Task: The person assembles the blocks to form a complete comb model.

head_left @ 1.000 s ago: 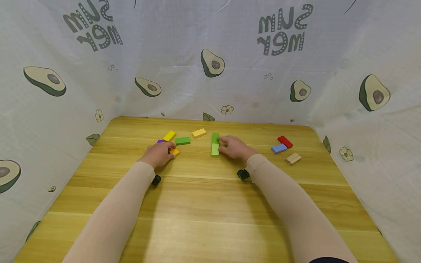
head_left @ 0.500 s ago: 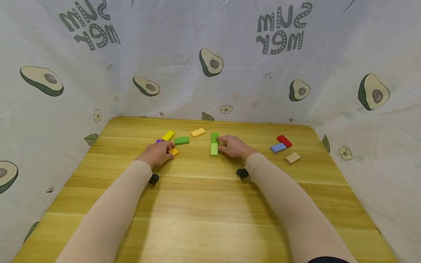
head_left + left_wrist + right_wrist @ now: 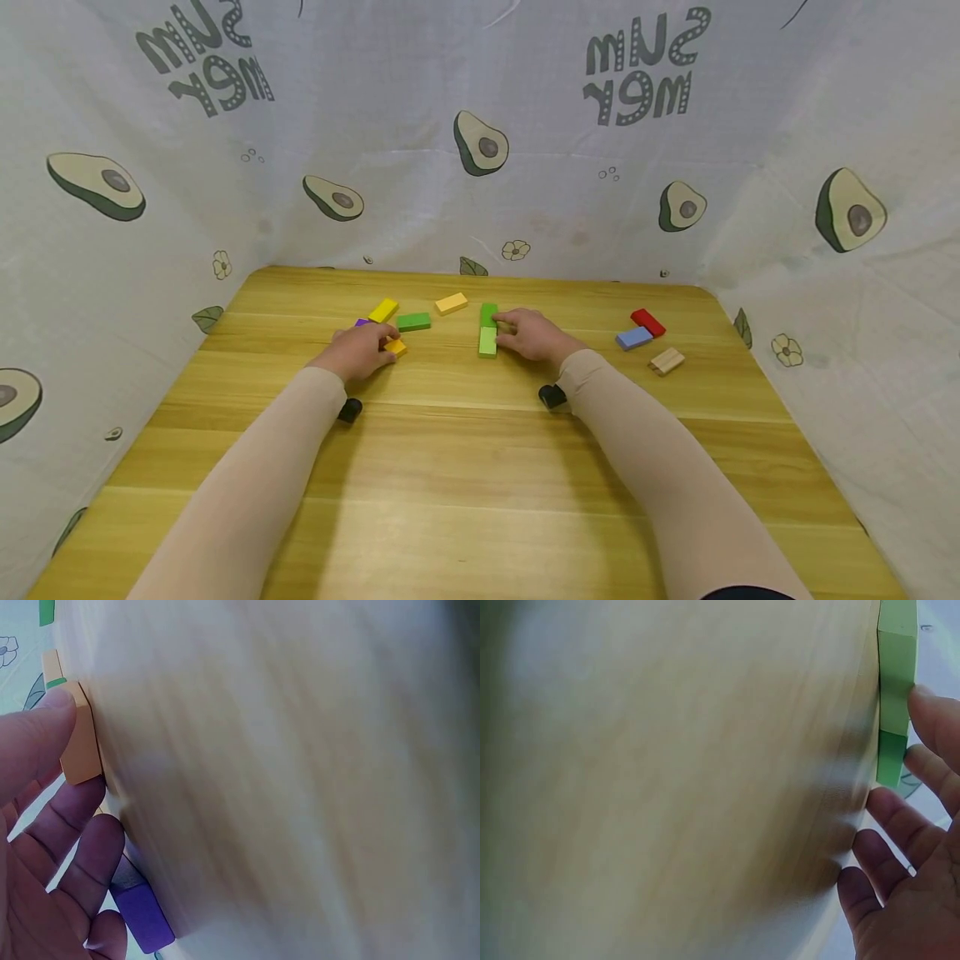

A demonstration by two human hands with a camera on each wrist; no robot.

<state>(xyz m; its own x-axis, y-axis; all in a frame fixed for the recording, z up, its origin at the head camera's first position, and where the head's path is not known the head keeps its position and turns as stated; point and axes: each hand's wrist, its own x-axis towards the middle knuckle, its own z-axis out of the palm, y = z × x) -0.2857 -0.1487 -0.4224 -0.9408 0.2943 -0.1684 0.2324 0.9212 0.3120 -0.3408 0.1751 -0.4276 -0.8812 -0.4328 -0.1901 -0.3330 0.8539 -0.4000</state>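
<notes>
My left hand [image 3: 384, 343] rests on the wooden table [image 3: 465, 467] and pinches a small orange block [image 3: 398, 347] between thumb and forefinger. In the left wrist view the thumb lies on the orange block [image 3: 79, 735], and a purple block [image 3: 142, 915] sits by the other fingers. My right hand [image 3: 504, 330] lies flat, its straight fingers touching the right side of a light green block [image 3: 488, 342]. That block is lined up end to end with a dark green block [image 3: 489, 314]. The right wrist view shows the light green block [image 3: 897, 667] and the dark green block [image 3: 889, 757] beside the fingertips [image 3: 930, 712].
Behind the left hand lie a yellow block [image 3: 383, 310], a green block [image 3: 414, 321] and a pale orange block [image 3: 452, 303]. At the right are a red block [image 3: 648, 322], a blue block [image 3: 635, 337] and a plain wooden block [image 3: 667, 360]. Avocado-print cloth [image 3: 480, 150] walls three sides.
</notes>
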